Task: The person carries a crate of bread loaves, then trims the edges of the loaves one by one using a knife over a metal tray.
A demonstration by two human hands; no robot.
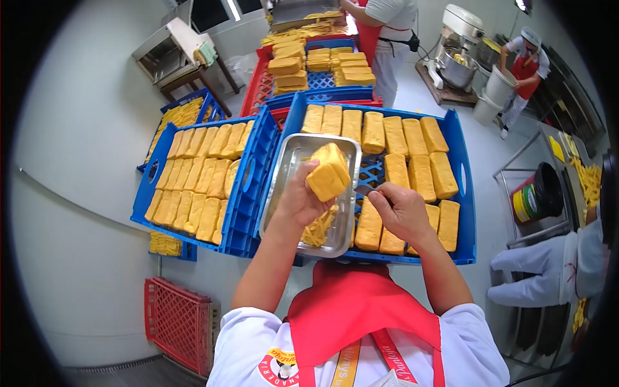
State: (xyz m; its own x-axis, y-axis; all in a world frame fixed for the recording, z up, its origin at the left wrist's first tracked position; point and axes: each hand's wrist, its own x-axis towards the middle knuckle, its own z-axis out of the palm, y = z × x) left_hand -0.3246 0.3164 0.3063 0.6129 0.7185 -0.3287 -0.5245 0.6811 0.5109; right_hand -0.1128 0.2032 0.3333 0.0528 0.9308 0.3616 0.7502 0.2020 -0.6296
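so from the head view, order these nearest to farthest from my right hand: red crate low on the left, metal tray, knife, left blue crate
From the right hand:
1. Knife: held in it, blade pointing left
2. Metal tray: just left, beyond the blade
3. Left blue crate: left of the tray
4. Red crate: lower left

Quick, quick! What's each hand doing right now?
Left hand: closed around a yellow block, held up over the metal tray.
Right hand: closed, holding a small knife.
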